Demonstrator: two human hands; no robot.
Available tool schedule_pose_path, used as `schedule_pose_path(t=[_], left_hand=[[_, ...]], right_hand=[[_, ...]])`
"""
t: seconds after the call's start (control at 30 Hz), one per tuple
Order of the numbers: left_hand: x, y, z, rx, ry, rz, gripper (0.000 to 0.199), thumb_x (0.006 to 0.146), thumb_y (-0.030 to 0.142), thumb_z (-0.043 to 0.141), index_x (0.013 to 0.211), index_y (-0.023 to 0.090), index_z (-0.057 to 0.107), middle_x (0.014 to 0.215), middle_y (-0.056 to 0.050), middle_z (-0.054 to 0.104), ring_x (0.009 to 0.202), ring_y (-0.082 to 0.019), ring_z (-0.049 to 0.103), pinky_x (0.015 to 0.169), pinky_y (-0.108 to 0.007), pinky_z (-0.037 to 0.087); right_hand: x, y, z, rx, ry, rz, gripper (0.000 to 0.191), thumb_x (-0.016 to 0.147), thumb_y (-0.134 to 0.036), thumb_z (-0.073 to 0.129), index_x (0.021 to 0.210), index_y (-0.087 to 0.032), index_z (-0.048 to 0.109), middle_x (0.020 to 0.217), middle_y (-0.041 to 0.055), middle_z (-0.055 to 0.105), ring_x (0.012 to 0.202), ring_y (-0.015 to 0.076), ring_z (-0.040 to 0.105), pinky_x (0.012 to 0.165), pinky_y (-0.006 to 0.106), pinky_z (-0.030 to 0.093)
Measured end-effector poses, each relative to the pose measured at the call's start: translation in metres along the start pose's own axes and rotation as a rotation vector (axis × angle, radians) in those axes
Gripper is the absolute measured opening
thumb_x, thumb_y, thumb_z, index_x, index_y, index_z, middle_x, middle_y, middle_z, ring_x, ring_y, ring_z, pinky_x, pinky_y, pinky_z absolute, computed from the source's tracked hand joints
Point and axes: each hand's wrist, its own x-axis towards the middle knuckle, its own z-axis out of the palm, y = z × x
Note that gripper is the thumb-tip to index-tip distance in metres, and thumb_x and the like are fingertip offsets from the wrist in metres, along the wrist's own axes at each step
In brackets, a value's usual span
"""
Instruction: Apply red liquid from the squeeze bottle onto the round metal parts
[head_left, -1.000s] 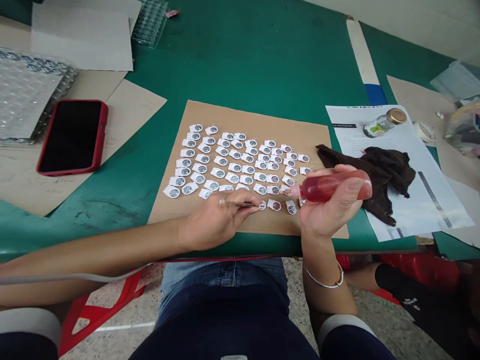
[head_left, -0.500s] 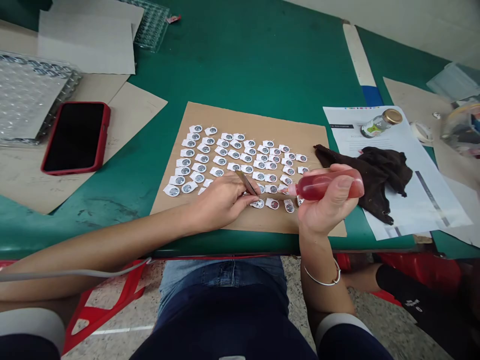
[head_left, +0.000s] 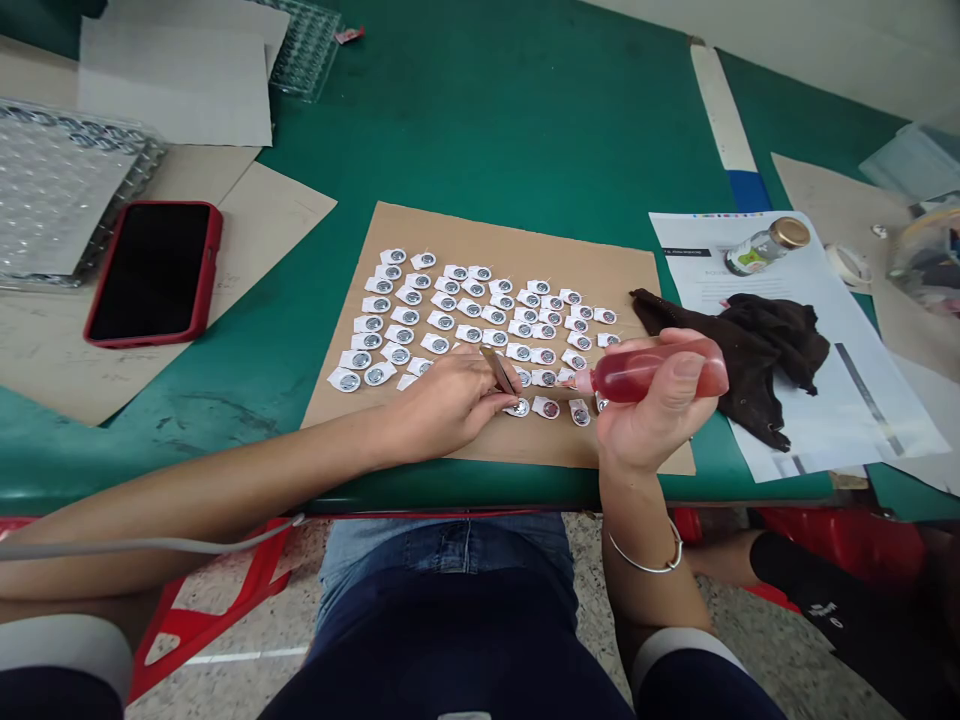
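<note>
My left hand (head_left: 454, 400) is closed around a pair of tweezers (head_left: 498, 370), its tips down by a small round piece on white backing (head_left: 519, 408) in the front row. In my right hand (head_left: 651, 420) lies a squeeze bottle of red liquid (head_left: 649, 370), tilted on its side with the nozzle pointing left over the pieces. Rows of similar round pieces with dark printed centres cover a brown cardboard sheet (head_left: 480, 230). Part of the front rows is hidden under my hands.
A phone in a red case (head_left: 154, 272) lies at left beside bubble wrap (head_left: 60, 200) and grey card sheets (head_left: 176, 80). To the right, a dark cloth (head_left: 772, 340) and a small glass jar (head_left: 766, 246) rest on printed paper (head_left: 855, 420). Another person's leg (head_left: 795, 570) shows below the table.
Almost nothing differs. The view has shifted very slightly, and both hands keep their hold on the tweezers and the bottle.
</note>
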Motion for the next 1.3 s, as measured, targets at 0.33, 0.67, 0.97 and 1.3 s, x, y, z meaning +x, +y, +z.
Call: schedule_pose_path(t=[0.33,0.67,0.97,1.3], left_hand=[[-0.001,0.010,-0.008,0.074,-0.126,0.148,0.016,0.086,0.010,0.040,0.081,0.014,0.054,0.067,-0.001,0.058,0.063,-0.012,0.052,0.071,-0.029,0.039],[-0.016,0.034,0.002,0.552,-0.121,0.447,0.024,0.084,0.002,0.036,0.068,0.014,0.050,0.058,-0.003,0.054,0.055,-0.015,0.048,0.067,-0.034,0.040],[-0.025,0.036,0.016,0.669,0.001,0.509,0.016,0.082,0.011,0.047,0.067,0.014,0.052,0.057,-0.004,0.058,0.052,-0.015,0.050,0.064,-0.033,0.044],[-0.026,0.034,0.014,0.653,0.036,0.508,0.015,0.082,0.011,0.049,0.067,0.013,0.049,0.058,-0.003,0.058,0.053,-0.014,0.052,0.062,-0.031,0.045]], right_hand=[[-0.003,0.002,0.000,-0.049,-0.051,0.002,0.028,0.079,-0.047,0.047,0.092,-0.022,0.043,0.063,-0.0034,0.058,0.038,0.0106,0.052,0.036,0.024,0.042],[-0.012,0.008,0.003,-0.067,-0.247,-0.047,0.029,0.071,-0.038,0.061,0.090,-0.022,0.047,0.071,-0.0019,0.059,0.055,0.0109,0.059,0.047,0.025,0.049],[-0.014,0.011,-0.003,-0.196,-0.398,-0.060,0.030,0.067,-0.032,0.066,0.088,-0.020,0.049,0.072,-0.0016,0.060,0.062,0.0124,0.060,0.058,0.030,0.051],[-0.013,0.011,-0.002,-0.306,-0.427,-0.135,0.030,0.068,-0.036,0.066,0.087,-0.020,0.049,0.074,-0.0005,0.059,0.064,0.0114,0.061,0.061,0.028,0.051]])
